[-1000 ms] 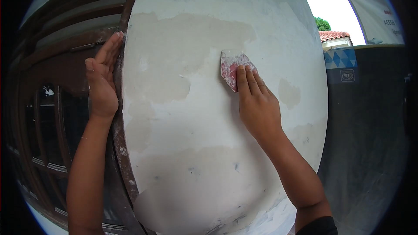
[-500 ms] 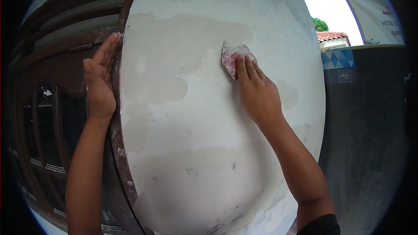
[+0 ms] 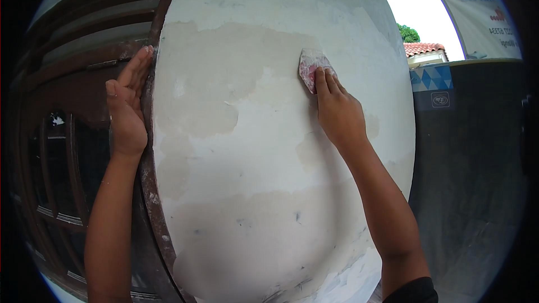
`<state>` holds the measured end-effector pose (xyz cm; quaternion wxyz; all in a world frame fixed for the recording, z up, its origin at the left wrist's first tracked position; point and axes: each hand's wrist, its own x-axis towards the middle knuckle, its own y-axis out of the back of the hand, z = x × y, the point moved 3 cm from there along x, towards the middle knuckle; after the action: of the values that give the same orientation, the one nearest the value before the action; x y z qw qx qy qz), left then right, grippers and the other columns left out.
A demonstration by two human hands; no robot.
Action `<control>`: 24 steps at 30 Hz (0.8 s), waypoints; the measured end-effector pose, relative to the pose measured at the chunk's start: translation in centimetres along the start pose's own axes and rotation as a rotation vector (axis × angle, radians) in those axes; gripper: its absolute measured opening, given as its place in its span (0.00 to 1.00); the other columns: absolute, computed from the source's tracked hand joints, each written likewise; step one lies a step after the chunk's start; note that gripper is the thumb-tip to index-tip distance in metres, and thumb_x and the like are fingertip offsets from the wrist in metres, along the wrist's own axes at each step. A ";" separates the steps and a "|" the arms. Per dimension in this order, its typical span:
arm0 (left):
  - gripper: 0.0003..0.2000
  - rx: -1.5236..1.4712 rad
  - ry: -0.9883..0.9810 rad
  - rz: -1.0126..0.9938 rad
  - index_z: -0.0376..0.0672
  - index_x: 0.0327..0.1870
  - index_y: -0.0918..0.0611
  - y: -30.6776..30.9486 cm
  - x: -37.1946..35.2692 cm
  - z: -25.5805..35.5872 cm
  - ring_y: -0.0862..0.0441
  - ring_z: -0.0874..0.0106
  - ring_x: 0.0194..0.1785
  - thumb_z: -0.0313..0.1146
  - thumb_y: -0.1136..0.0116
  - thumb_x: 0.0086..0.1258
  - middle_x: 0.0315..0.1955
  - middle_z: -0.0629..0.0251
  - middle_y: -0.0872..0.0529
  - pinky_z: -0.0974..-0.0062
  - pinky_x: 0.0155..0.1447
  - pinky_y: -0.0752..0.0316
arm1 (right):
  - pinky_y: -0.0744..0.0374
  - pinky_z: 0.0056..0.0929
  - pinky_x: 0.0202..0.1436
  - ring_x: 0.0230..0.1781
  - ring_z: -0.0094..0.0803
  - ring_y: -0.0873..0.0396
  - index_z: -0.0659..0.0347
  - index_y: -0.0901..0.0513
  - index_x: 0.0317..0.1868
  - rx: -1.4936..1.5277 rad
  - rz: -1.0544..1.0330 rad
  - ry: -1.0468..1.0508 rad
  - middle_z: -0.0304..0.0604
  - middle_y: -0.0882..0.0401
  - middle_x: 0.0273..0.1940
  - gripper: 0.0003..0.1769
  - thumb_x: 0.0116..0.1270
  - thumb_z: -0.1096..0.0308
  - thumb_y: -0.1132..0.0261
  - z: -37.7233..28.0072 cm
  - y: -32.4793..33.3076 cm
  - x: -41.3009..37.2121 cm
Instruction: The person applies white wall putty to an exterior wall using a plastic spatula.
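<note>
My right hand [image 3: 339, 109] grips a flat reddish putty spreader [image 3: 309, 73] smeared with white, its fingers pressed over the face. The spreader's upper edge lies against the white wall [image 3: 269, 151], near the upper right of a damp-looking beige patch [image 3: 208, 50]. Further left, my left hand [image 3: 129, 104] is held upright with fingers stretched out, its edge against the dark brown door frame [image 3: 148, 160]. Nothing shows in that hand.
A brown wooden door [image 3: 73, 90] with glass panes stands on the left. To the right are a dark panel [image 3: 466, 151] with a blue-patterned strip [image 3: 432, 78], and a banner [image 3: 474, 22] above it. A second wide beige patch [image 3: 241, 219] covers the lower wall.
My right hand has slid the spreader a little right and slightly up along the wall. A beige patch left of the forearm is now uncovered. My left hand stays at the frame.
</note>
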<state>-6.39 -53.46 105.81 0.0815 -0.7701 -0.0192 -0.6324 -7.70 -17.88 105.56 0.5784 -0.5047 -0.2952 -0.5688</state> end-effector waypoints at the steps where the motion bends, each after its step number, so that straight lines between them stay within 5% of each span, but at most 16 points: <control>1: 0.49 0.002 0.000 0.009 0.31 0.73 0.32 0.0 0.0 0.0 0.35 0.58 0.77 0.72 0.80 0.75 0.70 0.46 0.28 0.65 0.80 0.48 | 0.14 0.34 0.54 0.62 0.44 0.19 0.70 0.26 0.65 0.030 -0.031 -0.003 0.57 0.20 0.61 0.24 0.69 0.76 0.44 -0.3 0.6 -1.1; 9: 0.48 -0.001 -0.023 0.008 0.31 0.72 0.31 0.0 0.1 0.0 0.34 0.57 0.76 0.71 0.79 0.76 0.70 0.46 0.27 0.65 0.80 0.47 | 0.14 0.35 0.54 0.59 0.41 0.17 0.69 0.23 0.62 0.104 0.012 -0.213 0.53 0.18 0.59 0.21 0.69 0.78 0.45 2.1 4.6 2.2; 16: 0.47 0.051 -0.032 -0.041 0.31 0.74 0.34 0.2 0.0 -0.2 0.37 0.58 0.78 0.70 0.83 0.77 0.72 0.48 0.30 0.65 0.81 0.50 | 0.14 0.35 0.55 0.60 0.46 0.17 0.74 0.25 0.63 -0.007 0.050 0.064 0.61 0.18 0.57 0.23 0.68 0.75 0.42 -1.3 0.3 2.8; 24: 0.47 0.063 -0.038 -0.048 0.31 0.74 0.34 0.2 0.0 -0.2 0.37 0.58 0.78 0.69 0.84 0.77 0.72 0.48 0.30 0.65 0.81 0.50 | 0.14 0.34 0.55 0.59 0.45 0.16 0.71 0.24 0.63 0.133 -0.014 -0.043 0.57 0.18 0.59 0.23 0.68 0.77 0.42 -1.3 5.9 -1.0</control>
<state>-6.60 -53.70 105.85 0.0903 -0.7782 -0.0593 -0.6186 -2.52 -19.63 102.76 0.6003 -0.4751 -0.3483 -0.5409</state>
